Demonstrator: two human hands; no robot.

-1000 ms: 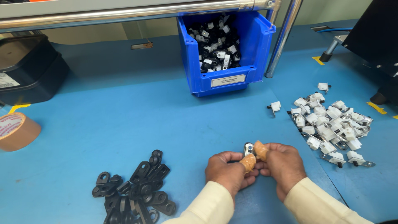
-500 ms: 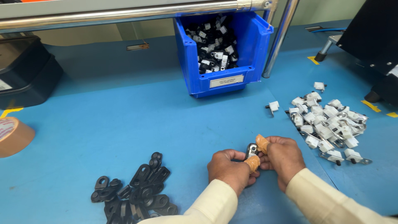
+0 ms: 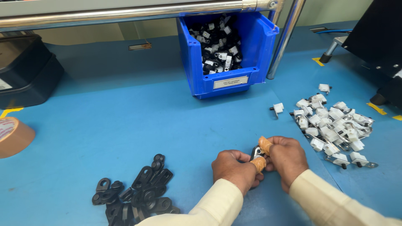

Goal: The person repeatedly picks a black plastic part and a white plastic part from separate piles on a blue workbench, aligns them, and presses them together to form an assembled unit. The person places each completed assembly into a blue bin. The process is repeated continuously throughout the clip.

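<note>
Both hands point(image 3: 259, 161) pinch a small part point(image 3: 256, 152) together

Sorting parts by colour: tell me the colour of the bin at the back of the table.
Blue bin, seen in the head view.

You face a blue table point(image 3: 125, 117) under even light, a steel rail point(image 3: 125, 14) crossing above its far edge.

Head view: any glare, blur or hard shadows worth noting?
Head view: sharp and evenly lit; a bright streak of glare runs along the metal rail; soft shadow under the blue bin; the small part between the left hand and right hand is mostly covered.
</note>
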